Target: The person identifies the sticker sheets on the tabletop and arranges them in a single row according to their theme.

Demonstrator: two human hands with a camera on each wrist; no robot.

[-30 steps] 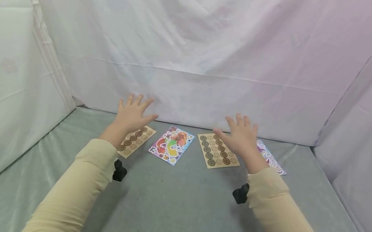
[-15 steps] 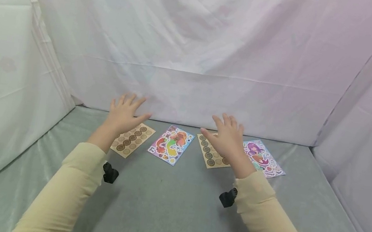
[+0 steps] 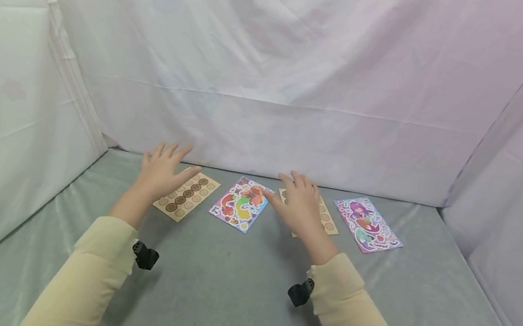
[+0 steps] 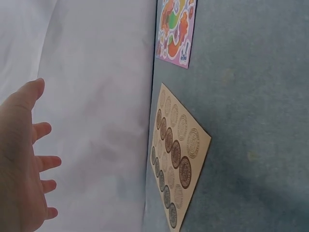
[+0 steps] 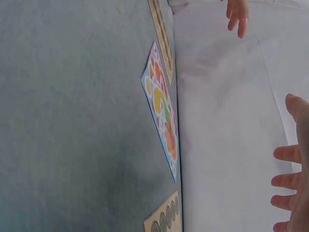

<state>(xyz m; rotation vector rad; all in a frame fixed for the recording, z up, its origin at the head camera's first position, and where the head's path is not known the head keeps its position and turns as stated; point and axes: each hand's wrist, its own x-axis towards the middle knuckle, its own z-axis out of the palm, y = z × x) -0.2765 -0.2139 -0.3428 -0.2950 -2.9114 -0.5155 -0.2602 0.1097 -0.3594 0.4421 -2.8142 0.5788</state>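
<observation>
I'm scanning for print here, and nothing comes through readable! On the left tan sheet (image 4: 169, 150), the round discs (image 4: 185, 172) carry fine marks that may be lettering, far too small for me. Over to the mermaid sheet (image 3: 240, 205): a dark corner mark (image 4: 184, 50), but it's a blur. The right tan sheet (image 3: 327, 221) and the purple sheet (image 3: 368, 225)? No words I can make out.

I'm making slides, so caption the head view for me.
Left hand and right hand, both open, hover above a gray surface where two tan sheets alternate with two colorful sheets.
</observation>
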